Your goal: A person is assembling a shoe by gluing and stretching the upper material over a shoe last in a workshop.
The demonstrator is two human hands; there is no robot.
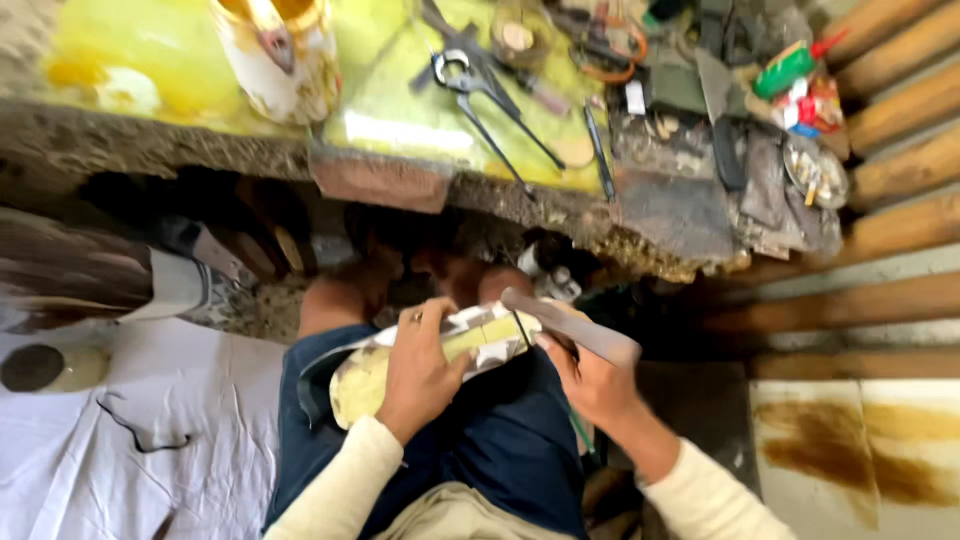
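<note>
My left hand [418,365] grips a shoe [470,340] turned sole up, resting on my lap over dark blue cloth. The sole looks yellowish with glue, and the upper is patterned white and grey. My right hand [590,380] holds a flat, dark, blade-like tool [570,325] whose tip lies against the toe end of the shoe. Both sleeves are cream coloured. My bare legs show beyond the shoe.
A low workbench [420,120] with a glue-stained yellow top holds a smeared glue tin [280,55], pincers [480,85], thin rods and cluttered small items at the right. Wooden logs [900,150] line the right. White cloth [130,420] lies at the left.
</note>
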